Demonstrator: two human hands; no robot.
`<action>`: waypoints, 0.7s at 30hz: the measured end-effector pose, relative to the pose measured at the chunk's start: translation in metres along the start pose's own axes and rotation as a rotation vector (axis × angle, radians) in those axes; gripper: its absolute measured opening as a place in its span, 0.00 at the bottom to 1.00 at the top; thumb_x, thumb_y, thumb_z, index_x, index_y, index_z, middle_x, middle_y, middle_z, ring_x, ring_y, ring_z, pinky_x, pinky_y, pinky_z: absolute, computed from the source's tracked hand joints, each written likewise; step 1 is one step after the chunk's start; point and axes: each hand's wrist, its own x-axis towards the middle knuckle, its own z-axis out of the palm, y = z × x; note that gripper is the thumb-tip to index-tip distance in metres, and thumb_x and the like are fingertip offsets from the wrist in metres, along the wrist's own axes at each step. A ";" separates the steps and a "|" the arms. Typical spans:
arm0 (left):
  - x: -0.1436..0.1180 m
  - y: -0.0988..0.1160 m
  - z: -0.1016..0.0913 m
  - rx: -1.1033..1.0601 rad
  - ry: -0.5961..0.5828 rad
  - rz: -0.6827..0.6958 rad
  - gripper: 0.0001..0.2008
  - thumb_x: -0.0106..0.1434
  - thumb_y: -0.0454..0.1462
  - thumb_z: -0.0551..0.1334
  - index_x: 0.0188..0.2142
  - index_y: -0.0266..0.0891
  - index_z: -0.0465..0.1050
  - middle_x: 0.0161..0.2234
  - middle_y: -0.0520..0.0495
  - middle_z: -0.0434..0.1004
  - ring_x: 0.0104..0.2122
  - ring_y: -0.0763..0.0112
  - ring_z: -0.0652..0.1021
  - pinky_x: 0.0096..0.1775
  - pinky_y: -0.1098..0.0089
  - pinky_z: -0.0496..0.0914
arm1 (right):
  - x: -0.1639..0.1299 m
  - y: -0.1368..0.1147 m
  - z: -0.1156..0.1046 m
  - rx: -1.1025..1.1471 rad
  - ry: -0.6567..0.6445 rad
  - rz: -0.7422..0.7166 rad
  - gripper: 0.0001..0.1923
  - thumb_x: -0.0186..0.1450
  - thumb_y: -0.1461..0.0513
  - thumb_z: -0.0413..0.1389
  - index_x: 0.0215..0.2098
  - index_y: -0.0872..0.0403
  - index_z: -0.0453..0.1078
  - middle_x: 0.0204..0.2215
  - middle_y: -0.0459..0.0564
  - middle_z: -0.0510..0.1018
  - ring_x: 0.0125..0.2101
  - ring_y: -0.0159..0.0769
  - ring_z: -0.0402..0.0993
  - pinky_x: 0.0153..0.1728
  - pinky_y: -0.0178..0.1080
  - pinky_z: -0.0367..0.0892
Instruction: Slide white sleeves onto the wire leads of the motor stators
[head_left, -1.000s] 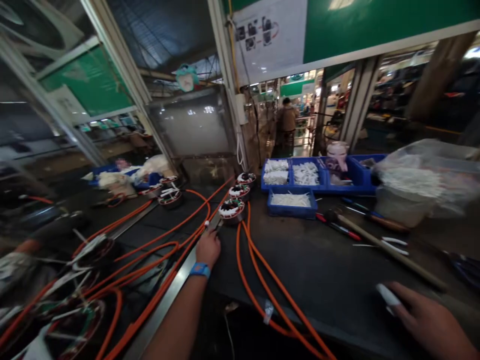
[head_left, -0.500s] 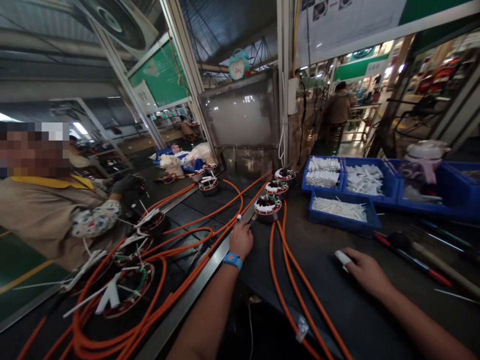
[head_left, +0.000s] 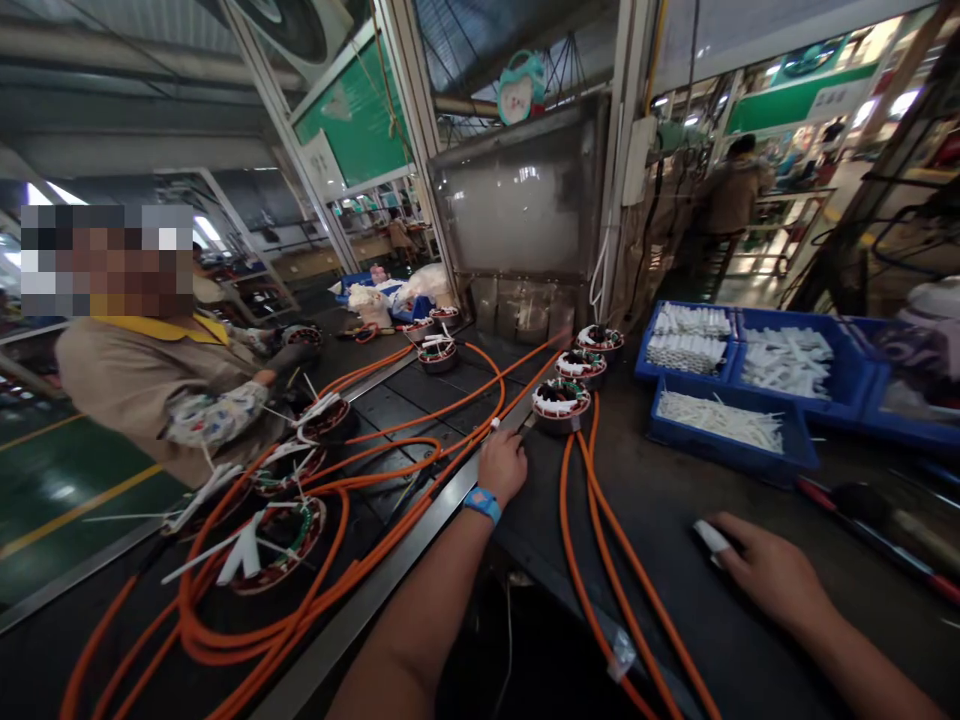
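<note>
My left hand, with a blue wristband and a white-covered digit tip, rests by the metal strip, beside the orange cables. Its fingers are bent and partly hidden, the covered digit stands apart, and nothing shows in them. Just beyond it sits the nearest wound stator, a ring with white, red and green parts; two similar ones stand behind in a row. On the dark tabletop at right lies my right hand, one digit wrapped in white, slightly spread, holding nothing visible.
Blue bins with white tubes stand at right, behind a shallow blue tray of thin white pieces. Long-handled tools lie further right. Orange cables run between my hands. At left, a co-worker sits behind more stators.
The view has swung to the left, so the scene sits further right in the picture. Both my hands stay in nearly the same places. The co-worker's arm shows a little more.
</note>
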 end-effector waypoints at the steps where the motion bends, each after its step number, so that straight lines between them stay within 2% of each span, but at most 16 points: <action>1: 0.000 0.000 0.000 -0.003 0.002 0.000 0.14 0.59 0.32 0.56 0.43 0.38 0.74 0.49 0.44 0.72 0.50 0.63 0.70 0.53 0.62 0.63 | 0.000 0.000 0.000 0.000 0.005 -0.003 0.17 0.57 0.57 0.48 0.41 0.44 0.72 0.39 0.44 0.79 0.36 0.40 0.76 0.32 0.36 0.67; 6: 0.001 0.000 -0.001 -0.019 0.004 0.011 0.14 0.59 0.32 0.56 0.44 0.39 0.74 0.48 0.44 0.72 0.49 0.64 0.70 0.54 0.62 0.63 | 0.001 -0.002 0.001 0.002 0.029 -0.012 0.16 0.56 0.58 0.48 0.40 0.45 0.72 0.38 0.44 0.79 0.36 0.39 0.76 0.33 0.36 0.68; 15: 0.002 -0.001 -0.002 -0.029 -0.002 0.012 0.13 0.59 0.33 0.56 0.43 0.39 0.73 0.47 0.44 0.72 0.49 0.64 0.70 0.53 0.62 0.63 | 0.003 0.000 0.000 0.012 -0.010 0.012 0.18 0.57 0.58 0.48 0.43 0.45 0.72 0.41 0.44 0.78 0.38 0.39 0.76 0.35 0.36 0.68; 21: 0.000 0.000 -0.005 -0.019 0.012 0.011 0.15 0.60 0.33 0.55 0.46 0.40 0.71 0.48 0.45 0.72 0.49 0.65 0.70 0.53 0.62 0.64 | 0.004 0.000 0.001 0.057 -0.012 0.028 0.17 0.57 0.59 0.47 0.42 0.45 0.72 0.39 0.44 0.79 0.36 0.38 0.76 0.34 0.36 0.68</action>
